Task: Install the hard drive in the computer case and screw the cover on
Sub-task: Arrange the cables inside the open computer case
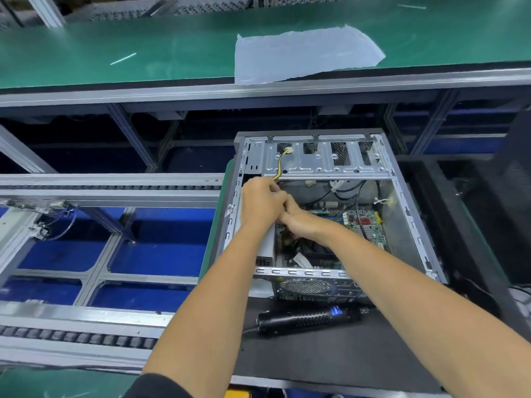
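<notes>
An open computer case (408, 214) lies on its side on a dark mat, showing its motherboard (363, 222) and a metal drive bracket (321, 165) across the top. Both hands reach inside at the upper left, close together. My left hand (260, 201) is curled near a yellow-and-black cable (280, 166) that runs up to a white plug. My right hand (300, 222) lies just right of it with fingers bent down into the case. What the fingers hold is hidden. No hard drive or cover is clearly seen.
A black electric screwdriver (310, 318) lies on the dark mat (330, 357) in front of the case. A clear plastic bag (304, 53) rests on the green conveyor belt (115, 47) behind. Metal roller rails (86, 337) and blue bins sit to the left.
</notes>
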The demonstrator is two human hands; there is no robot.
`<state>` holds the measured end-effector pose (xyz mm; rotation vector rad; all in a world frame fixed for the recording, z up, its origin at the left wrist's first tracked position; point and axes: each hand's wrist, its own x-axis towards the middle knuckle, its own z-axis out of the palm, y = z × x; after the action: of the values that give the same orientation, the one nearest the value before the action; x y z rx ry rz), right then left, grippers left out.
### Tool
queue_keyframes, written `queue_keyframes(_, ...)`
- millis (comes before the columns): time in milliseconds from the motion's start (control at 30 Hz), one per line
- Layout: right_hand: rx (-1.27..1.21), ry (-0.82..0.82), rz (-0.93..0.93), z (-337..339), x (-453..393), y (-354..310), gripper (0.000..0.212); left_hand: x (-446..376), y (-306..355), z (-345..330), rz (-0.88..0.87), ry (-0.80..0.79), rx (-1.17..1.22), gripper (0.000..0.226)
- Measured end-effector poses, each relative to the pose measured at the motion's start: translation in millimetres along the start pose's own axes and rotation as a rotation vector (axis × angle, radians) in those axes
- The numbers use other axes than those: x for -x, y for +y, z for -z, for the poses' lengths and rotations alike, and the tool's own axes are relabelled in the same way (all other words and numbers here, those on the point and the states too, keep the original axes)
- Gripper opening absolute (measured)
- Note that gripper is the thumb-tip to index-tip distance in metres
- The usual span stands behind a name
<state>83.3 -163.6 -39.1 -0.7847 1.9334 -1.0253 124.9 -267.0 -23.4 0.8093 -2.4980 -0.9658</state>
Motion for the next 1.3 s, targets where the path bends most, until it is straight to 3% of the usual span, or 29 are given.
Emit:
queue_keyframes(200, 0.072, 0.008, 0.049, -1, -6, -1, 0.048, 4, 3, -8, -0.269, 0.045, -0.280, 0.014)
queue_keyframes(333, 0.037, 0.000, 0.036, -4, -6, -2, 0.040, -2, -4, -5, -0.167, 0.058, -0.409, 0.016)
queue_keyframes(433, 0.048, 0.002, -0.024, -2, -8, 2, 0.035, -3, -3, -9, -0.177, -0.033, -0.577, 0.025)
queue_keyframes(567, 0.078, 0.033, 0.000, -2, -9, 2, 0.044, -5, -8, -10, -0.185, -0.096, -0.640, 0.025)
queue_keyframes(700, 0.123, 0.056, 0.028, 1, -7, 5, 0.038, 4, -8, -9, -0.213, -0.178, -0.726, 0.024)
queue_keyframes(967, 0.040, 0.052, 0.021, 2, -8, 6, 0.035, 6, -7, -4, -0.191, -0.217, -0.647, 0.033)
queue_keyframes(1100, -0.064, -0.099, -0.044, -3, -4, 5, 0.024, 15, -16, 2, -0.199, -0.151, -0.534, 0.036)
queue_keyframes(1200, -0.206, -0.255, -0.075, -5, -1, 8, 0.050, 18, -15, 7, -0.269, -0.179, -0.442, 0.031)
queue_keyframes(1300, -0.321, -0.296, -0.138, -7, -1, 10, 0.050, 20, -17, 9, -0.290, -0.168, -0.371, 0.039)
